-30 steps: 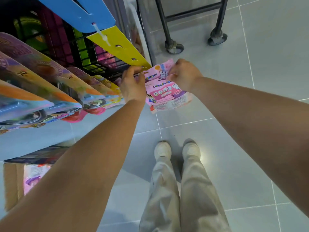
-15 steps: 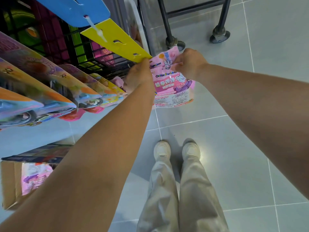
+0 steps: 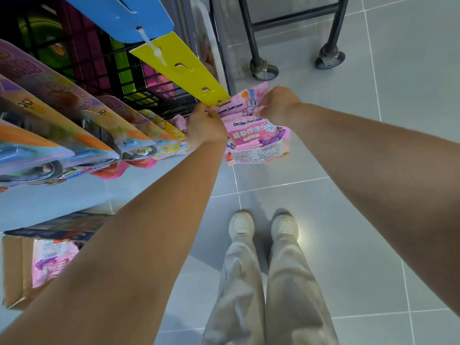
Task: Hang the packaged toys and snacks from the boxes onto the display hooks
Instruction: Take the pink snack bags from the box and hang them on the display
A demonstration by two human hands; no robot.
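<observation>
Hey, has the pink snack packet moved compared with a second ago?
Yes. The pink snack packet has risen slightly against the yellow hang strip; its top edge now sits above the strip's lower tip.

A packet at the strip's lower end.
Left hand at the packet's nine o'clock, right hand at one; toy packs farther out at nine, box at seven, trolley wheels at twelve.
</observation>
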